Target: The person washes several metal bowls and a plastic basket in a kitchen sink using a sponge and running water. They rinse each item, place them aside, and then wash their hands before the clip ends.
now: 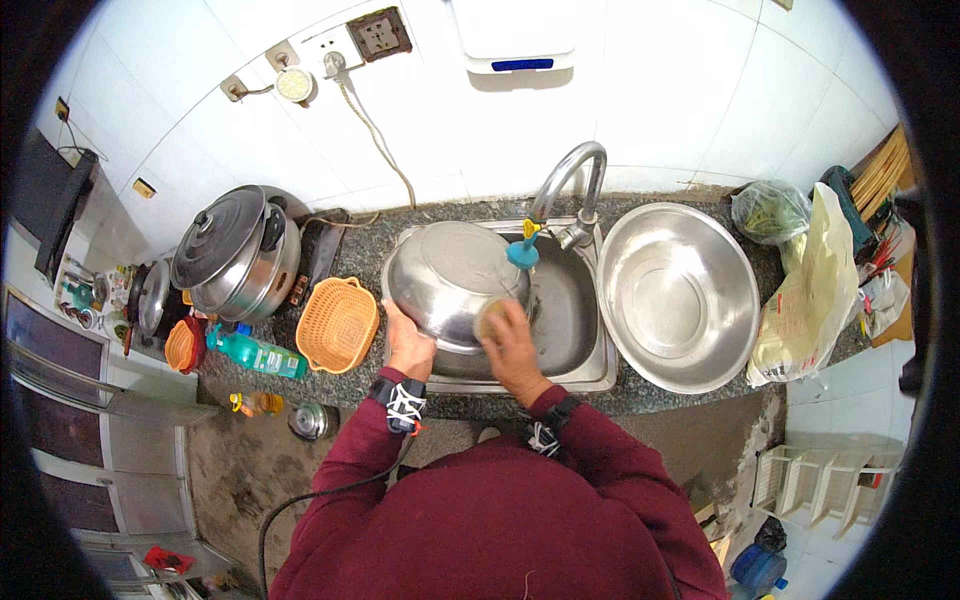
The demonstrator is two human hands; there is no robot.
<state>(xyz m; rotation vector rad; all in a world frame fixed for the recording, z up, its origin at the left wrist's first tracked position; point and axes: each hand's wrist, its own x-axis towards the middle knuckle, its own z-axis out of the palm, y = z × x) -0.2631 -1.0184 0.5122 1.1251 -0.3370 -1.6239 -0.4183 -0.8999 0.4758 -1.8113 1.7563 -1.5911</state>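
Observation:
A metal basin [457, 262] is tilted in the sink [570, 322], its underside turned up towards me. My left hand [410, 345] grips its near left rim. Against the basin's outer side, my right hand [513, 349] presses a round yellowish scrubber [491, 321], partly hidden by the fingers. Above the sink hangs a curved metal faucet [570, 169] with a teal nozzle [523, 255] near the basin's right side. Whether water is running I cannot tell. A second, wide metal basin [679, 296] sits upright to the right of the sink, overlapping its edge.
Left of the sink are an orange plastic basket [337, 325], a green bottle [259, 356] and stacked metal pots [240, 255]. On the right stand a pale plastic bag [810, 300] and a clear bag of greens [771, 212]. A plugged-in cord [371, 139] runs down the wall.

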